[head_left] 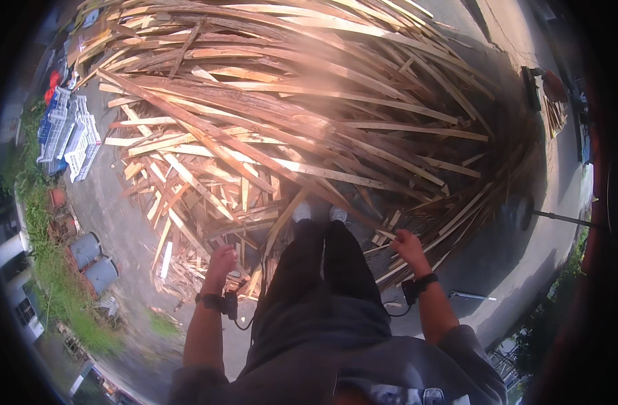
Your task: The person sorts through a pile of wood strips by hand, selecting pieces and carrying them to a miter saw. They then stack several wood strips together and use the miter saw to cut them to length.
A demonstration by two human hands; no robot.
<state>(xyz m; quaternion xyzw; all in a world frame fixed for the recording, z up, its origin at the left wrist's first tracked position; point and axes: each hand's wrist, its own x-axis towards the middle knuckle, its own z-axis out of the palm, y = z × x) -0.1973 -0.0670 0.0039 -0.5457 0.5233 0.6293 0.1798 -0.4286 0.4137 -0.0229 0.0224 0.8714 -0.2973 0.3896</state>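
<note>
A large heap of long, rough wooden strips (255, 101) lies on the ground in front of me. One long strip (292, 179) slants across it from the upper left, its near end reaching my right hand (409, 248). The fingers of that hand are closed around this end. To the left, my left hand (221, 262) hangs with curled fingers over short wood offcuts (187, 253); I make out nothing in it. Each wrist wears a dark strapped device. My shoes (302, 212) stand at the heap's near edge, close to loose pieces.
White and blue plastic crates (83, 138) lie at the left, beside grass (72, 297) and grey tubs (101, 273). More strips (484, 209) stretch along the right. A metal bar (472, 295) rests on the concrete behind my right hand. Another person (553, 86) is at the far right.
</note>
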